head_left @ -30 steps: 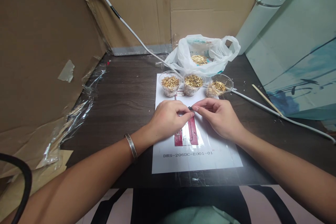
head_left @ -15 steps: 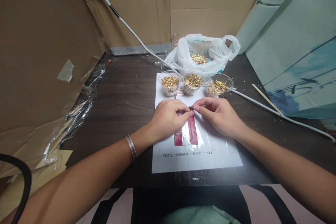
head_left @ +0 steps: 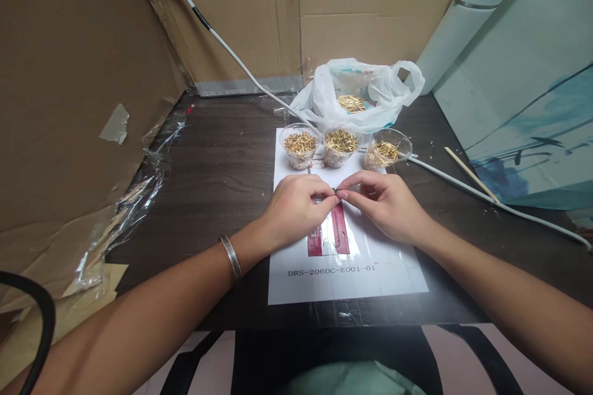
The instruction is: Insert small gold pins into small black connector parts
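Note:
My left hand point(head_left: 303, 203) pinches a small black part point(head_left: 336, 191) between thumb and fingers. From the other side my right hand point(head_left: 377, 200) closes thumb and forefinger at the same part, the fingertips of both hands almost meeting. Most of the part is hidden by the fingers, so its kind cannot be made out. Beneath the hands lies a white printed sheet point(head_left: 347, 287) with red shapes and the text DRS-206DC-E001-01. Just beyond the fingers stand a left clear cup point(head_left: 300, 148), a middle clear cup point(head_left: 341, 145) and a tilted right cup point(head_left: 385, 151), all holding small gold-coloured pins.
Behind the cups sits an open white plastic bag point(head_left: 319, 95) with longer gold pins inside. A white cable point(head_left: 241, 65) crosses the dark table point(head_left: 208, 166). A thin wooden stick point(head_left: 470, 174) lies at right. Cardboard walls point(head_left: 250, 31) close off the back and left.
My right fingertips have moved slightly left, closing in on the black part, and less of it shows. My left hand has hardly moved.

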